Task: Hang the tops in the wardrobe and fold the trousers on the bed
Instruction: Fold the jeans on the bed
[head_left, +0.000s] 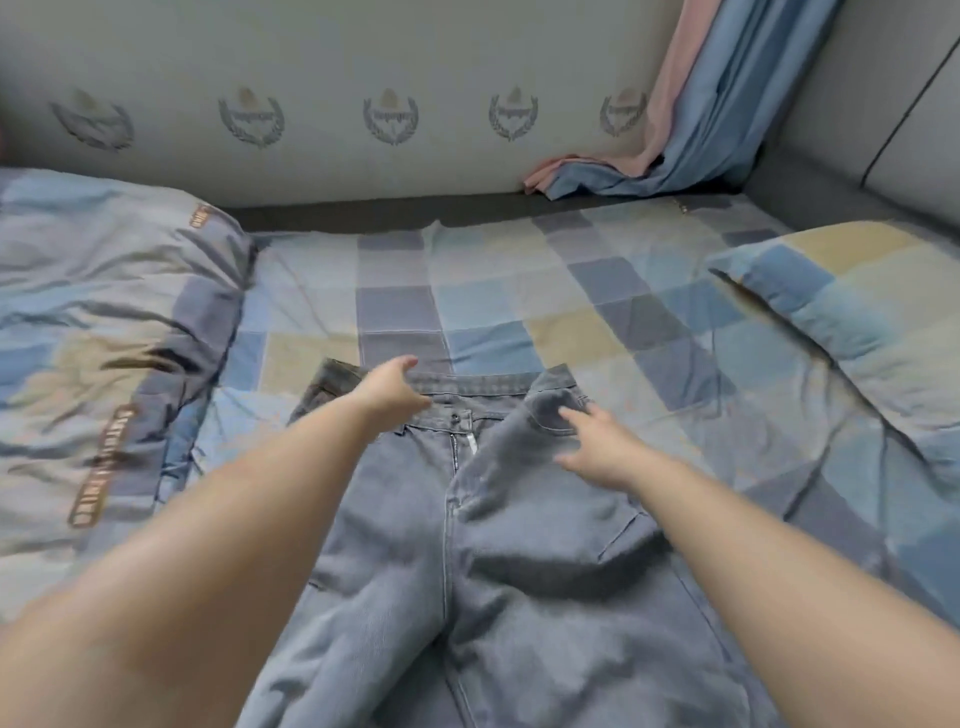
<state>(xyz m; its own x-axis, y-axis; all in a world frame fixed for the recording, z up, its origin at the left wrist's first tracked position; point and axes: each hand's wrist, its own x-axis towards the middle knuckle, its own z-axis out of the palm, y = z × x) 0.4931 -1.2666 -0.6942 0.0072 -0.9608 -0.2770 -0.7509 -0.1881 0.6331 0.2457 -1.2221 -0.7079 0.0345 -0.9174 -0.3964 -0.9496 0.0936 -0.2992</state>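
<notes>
1. At far left a bunched duvet (104, 322) lay on the bed (467, 291), well apart from the work; no tops or wardrobe were in view.
2. Your left hand (390, 387) was at the waistband of the trousers (519, 571), left of the button. Its fingers looked curled over the band's far edge, though blur kept you from being sure how firmly they gripped.
3. The trousers lay front side up in the middle of the checked bedding, directly in front of you. Their long axis ran straight away from you: waistband at the far end, legs coming back toward your body and out of the bottom of the view. The fly was open.
4. Your right hand (597, 441) was spread, fingers loosely apart, over the right hip near the pocket, holding nothing; whether it touched the cloth you couldn't tell.
5. Both hands sat about equally near the waistband, one on each side of the fly, so a lengthwise fold, one leg over the other, looked like the likely next move.
6. At right lay a pillow (852, 291), with a curtain (691, 130) behind.
</notes>
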